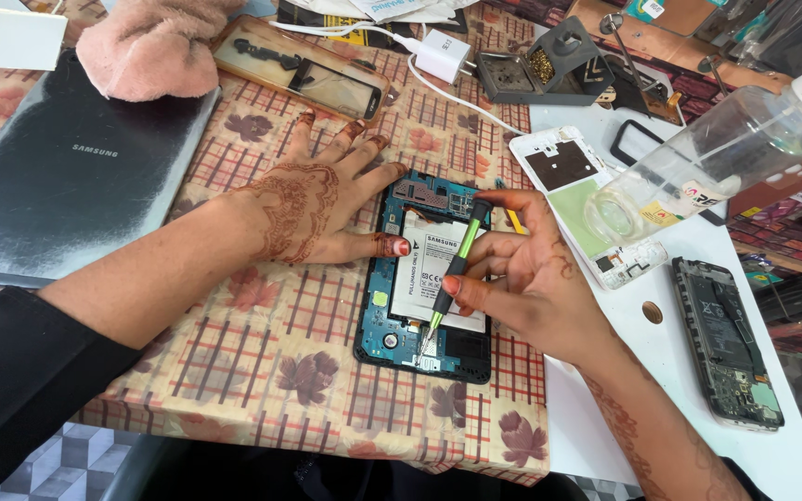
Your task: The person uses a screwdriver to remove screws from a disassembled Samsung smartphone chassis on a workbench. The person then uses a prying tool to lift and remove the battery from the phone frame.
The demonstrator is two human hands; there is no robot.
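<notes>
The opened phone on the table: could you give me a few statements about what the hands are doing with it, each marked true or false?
1. The right hand holds a green screwdriver. True.
2. The screwdriver's tip is at the top end of the opened phone. False: it points at the bottom end.
3. The left hand lies flat, its thumb touching the phone's left edge. True.
4. The left hand holds the clear bottle. False: no hand touches the bottle.
5. The pink cloth covers the phone. False: it lies beyond it, apart.

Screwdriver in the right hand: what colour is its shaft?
Light green screwdriver with a black cap, in the head view.
</notes>
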